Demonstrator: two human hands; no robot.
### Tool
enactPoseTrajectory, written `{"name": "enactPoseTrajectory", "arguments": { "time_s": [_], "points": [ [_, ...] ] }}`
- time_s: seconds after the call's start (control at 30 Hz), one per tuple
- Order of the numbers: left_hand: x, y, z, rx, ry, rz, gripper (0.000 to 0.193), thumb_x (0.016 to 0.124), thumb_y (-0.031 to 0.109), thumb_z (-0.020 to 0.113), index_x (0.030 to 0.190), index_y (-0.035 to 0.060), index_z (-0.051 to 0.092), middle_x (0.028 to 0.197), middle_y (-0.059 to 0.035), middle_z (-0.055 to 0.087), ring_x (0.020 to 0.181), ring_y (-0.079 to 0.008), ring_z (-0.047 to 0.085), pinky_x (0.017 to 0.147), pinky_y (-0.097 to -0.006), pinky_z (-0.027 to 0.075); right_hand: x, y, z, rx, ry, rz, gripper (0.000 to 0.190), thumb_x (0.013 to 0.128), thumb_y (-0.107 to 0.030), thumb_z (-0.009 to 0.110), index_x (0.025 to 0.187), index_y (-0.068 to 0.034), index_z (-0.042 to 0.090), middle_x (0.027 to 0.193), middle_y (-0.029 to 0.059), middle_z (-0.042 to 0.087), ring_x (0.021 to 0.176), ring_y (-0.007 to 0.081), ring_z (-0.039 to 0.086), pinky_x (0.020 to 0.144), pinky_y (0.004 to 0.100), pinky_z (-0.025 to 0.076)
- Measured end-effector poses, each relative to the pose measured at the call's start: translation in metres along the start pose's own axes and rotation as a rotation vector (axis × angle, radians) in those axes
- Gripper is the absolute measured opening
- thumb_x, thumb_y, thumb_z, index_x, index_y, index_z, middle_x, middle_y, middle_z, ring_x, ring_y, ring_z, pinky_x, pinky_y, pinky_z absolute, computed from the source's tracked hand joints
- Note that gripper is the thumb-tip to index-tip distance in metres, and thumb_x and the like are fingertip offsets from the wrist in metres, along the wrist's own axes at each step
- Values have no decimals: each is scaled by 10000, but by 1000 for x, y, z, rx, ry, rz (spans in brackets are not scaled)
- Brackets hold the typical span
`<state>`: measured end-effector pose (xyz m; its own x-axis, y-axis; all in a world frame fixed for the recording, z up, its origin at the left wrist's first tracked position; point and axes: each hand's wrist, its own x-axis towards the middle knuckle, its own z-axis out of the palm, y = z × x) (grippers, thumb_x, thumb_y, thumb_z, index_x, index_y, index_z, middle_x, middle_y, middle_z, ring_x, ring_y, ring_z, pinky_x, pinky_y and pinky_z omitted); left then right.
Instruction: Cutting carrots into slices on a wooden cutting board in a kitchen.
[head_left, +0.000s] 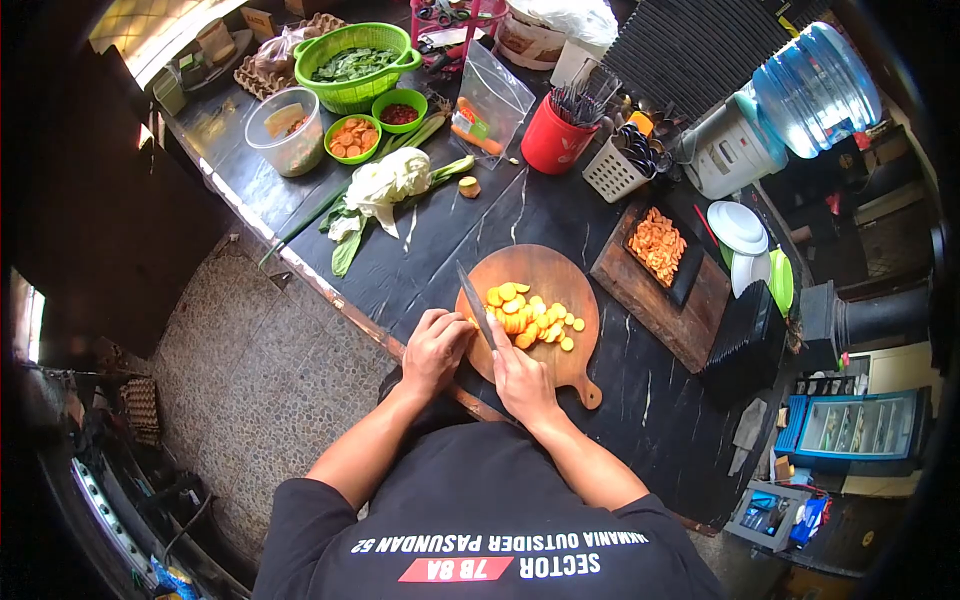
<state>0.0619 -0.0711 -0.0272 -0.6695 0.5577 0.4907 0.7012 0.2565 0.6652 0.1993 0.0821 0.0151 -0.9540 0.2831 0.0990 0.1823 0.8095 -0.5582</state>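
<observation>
My right hand (523, 379) grips a kitchen knife (474, 304), its blade pointing away from me over the round wooden cutting board (559, 277). My left hand (437, 349) is at the board's left edge with its fingers curled on the end of a carrot, most of which they hide. Sliced carrot rounds (525, 315) lie in an overlapping row and loose on the board, just right of the blade. The board's handle points towards the near right.
Beyond the board lie a cauliflower (390, 178) and a carrot stub (469, 187). A green colander (356, 94), a red utensil bucket (555, 139) and a clear tub (281, 150) stand farther back. To the right, a wooden block (630, 307) bears a black tray of chopped carrots (657, 244).
</observation>
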Motion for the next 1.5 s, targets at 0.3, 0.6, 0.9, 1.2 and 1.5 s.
{"name": "enactPoseTrajectory", "arguments": {
  "time_s": [0.3, 0.6, 0.9, 1.2, 1.5],
  "points": [
    [-2, -1, 1, -8, 10, -12, 198, 903, 54, 862, 1091, 70, 802, 1133, -95, 790, 1080, -331, 720, 929, -423, 622, 4, -3, 1, -126, -31, -57, 725, 1087, -148, 678, 1764, -243, 439, 886, 155, 750, 701, 407, 738, 647, 523, 611],
    [1, 0, -1, 7, 11, 34, 212, 890, 43, 861, 1092, 63, 800, 1116, -87, 781, 1071, -328, 714, 925, -420, 622, 10, -8, 5, -250, -118, -8, 721, 1092, -130, 645, 1769, -259, 437, 865, 159, 722, 669, 421, 728, 664, 529, 617],
    [-1, 1, 1, -17, 20, -1, 200, 875, 32, 864, 1059, 53, 789, 1118, -91, 768, 1078, -326, 715, 943, -418, 616, -3, 6, 4, -7, 25, -45, 684, 1106, -179, 646, 1757, -245, 448, 924, 173, 751, 708, 450, 727, 688, 555, 621],
    [-2, 0, 1, -37, 22, -28, 181, 914, 54, 874, 1075, 20, 799, 1180, -112, 784, 1111, -332, 734, 951, -432, 617, 3, 0, -1, -117, -25, -88, 701, 1084, -139, 682, 1747, -206, 463, 859, 151, 735, 701, 401, 729, 647, 516, 600],
    [-4, 1, 2, -17, 25, -43, 206, 900, 86, 898, 1076, 29, 808, 1125, -120, 763, 1092, -344, 737, 931, -434, 623, 3, -7, -3, -122, -70, -11, 659, 1096, -147, 667, 1728, -202, 487, 931, 177, 765, 729, 435, 741, 672, 544, 611]
  ]
}}
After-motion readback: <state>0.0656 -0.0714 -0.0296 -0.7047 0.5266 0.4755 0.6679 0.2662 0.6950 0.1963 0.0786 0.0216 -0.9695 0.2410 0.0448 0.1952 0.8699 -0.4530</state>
